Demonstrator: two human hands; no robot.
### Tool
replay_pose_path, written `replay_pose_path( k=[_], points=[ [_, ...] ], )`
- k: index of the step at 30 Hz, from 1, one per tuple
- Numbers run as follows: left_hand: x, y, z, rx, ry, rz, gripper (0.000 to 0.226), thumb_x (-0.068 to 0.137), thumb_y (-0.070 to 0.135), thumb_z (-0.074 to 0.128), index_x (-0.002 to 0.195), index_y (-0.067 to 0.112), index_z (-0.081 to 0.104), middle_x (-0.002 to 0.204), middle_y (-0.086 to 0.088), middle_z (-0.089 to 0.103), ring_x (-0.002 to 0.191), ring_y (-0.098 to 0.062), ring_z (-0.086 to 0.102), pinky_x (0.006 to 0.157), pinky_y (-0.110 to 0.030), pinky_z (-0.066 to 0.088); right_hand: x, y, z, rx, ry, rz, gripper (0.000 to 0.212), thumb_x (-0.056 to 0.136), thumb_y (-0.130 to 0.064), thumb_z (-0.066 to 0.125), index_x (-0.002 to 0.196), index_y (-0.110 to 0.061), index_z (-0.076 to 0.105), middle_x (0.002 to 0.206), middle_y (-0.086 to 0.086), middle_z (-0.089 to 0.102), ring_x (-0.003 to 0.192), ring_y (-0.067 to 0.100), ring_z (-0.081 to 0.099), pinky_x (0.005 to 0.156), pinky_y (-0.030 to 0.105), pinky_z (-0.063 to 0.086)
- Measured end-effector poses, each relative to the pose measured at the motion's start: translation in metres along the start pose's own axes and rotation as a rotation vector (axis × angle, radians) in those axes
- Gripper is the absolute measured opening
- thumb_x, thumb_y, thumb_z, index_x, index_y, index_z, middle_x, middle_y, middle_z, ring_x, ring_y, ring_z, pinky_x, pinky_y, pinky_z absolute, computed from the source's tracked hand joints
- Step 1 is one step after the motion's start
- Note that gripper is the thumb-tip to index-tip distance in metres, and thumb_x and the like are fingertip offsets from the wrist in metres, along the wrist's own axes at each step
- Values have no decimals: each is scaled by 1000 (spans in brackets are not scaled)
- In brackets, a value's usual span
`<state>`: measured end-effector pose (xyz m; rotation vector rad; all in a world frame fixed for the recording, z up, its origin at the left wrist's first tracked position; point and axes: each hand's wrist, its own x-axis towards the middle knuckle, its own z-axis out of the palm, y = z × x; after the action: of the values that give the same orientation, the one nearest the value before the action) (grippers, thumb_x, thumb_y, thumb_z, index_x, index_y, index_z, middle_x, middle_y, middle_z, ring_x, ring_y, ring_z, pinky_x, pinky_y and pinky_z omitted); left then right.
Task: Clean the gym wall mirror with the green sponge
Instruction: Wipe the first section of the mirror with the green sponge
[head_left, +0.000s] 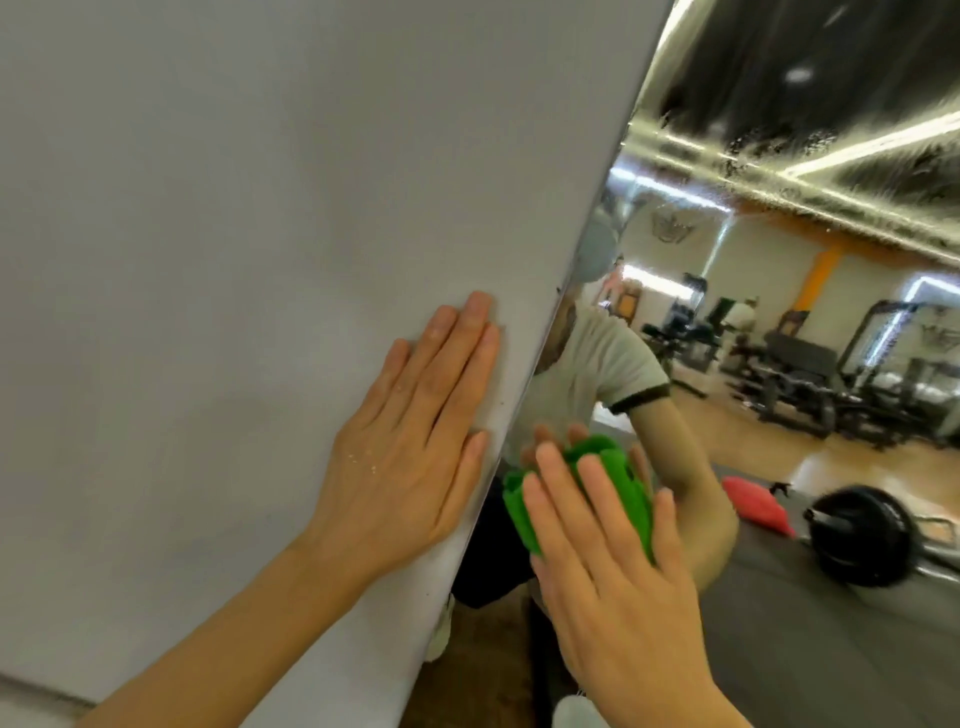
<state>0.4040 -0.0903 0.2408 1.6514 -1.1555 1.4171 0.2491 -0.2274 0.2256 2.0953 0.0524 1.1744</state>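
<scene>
The wall mirror (810, 613) fills the right half of the view, its left edge running diagonally from top to bottom. Streaks and droplets of moisture show on its upper part. A green sponge (623, 483) lies flat against the glass close to that edge. My right hand (618, 587) presses the sponge onto the mirror with straight, spread fingers. My left hand (410, 457) rests flat on the grey wall (234, 260) just left of the mirror's edge, fingers straight and together.
The mirror reflects the gym: a person in a light shirt, a barbell with a black plate (857, 540), a red cushion (753, 504), benches and racks (810, 374) on a wooden floor. The grey wall takes up the left half.
</scene>
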Motion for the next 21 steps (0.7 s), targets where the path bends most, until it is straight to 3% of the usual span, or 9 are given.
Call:
replay_pose_path(
  k=[3,5,7,9,13,15,17,21],
  points=[
    [0,1,1,-11,-4,-5,62,103,23,33,157,4,9,165,1,6,157,-16,-2,127,-33,1,21,15,-7,-40,20,-78,65,104,-27,35,161,-12,8,169,5,-2,156,22,-5,124,47,-9],
    [0,0,2,-10,-1,-9,62,103,23,33,157,3,9,165,-1,7,157,-17,0,127,-34,2,75,32,-17,-6,128,61,60,105,-24,37,158,-8,15,166,8,8,154,24,-3,124,45,-11],
    [-1,-1,2,-6,-1,-11,63,103,22,34,157,2,9,165,-2,7,157,-18,0,127,-35,2,118,40,-22,52,235,218,53,108,-21,38,157,-4,25,164,15,22,153,30,11,123,46,-7],
    [-2,-1,2,-12,4,-4,63,103,22,34,157,2,9,165,-2,8,156,-17,-1,127,-34,2,122,33,-19,35,272,259,53,108,-21,38,157,-4,25,164,15,25,152,32,15,122,48,-7],
    [0,-1,1,-32,21,5,60,104,21,32,156,3,9,164,-1,8,156,-15,-2,127,-34,2,31,-19,5,12,75,80,70,99,-24,43,160,-9,11,169,7,0,155,23,-5,124,47,-10],
    [0,-1,-2,-71,6,10,60,102,18,32,157,5,10,165,-2,10,156,-15,-1,127,-34,2,-10,-30,10,-14,-35,-38,77,95,-29,44,161,-13,8,169,3,-7,156,21,-5,124,46,-9],
    [-2,-1,-7,-122,-22,29,60,101,14,32,157,6,12,165,-3,10,156,-15,-1,127,-34,2,-9,-21,5,-44,-44,-109,76,97,-30,43,161,-14,7,169,3,-7,156,20,-4,124,45,-9],
    [-19,-3,-9,-121,-59,42,63,101,12,34,158,7,10,168,5,-1,157,-16,-1,127,-35,-1,60,10,-12,83,158,228,57,107,-24,33,158,-10,13,165,0,9,154,18,-1,124,45,-9]
  ],
)
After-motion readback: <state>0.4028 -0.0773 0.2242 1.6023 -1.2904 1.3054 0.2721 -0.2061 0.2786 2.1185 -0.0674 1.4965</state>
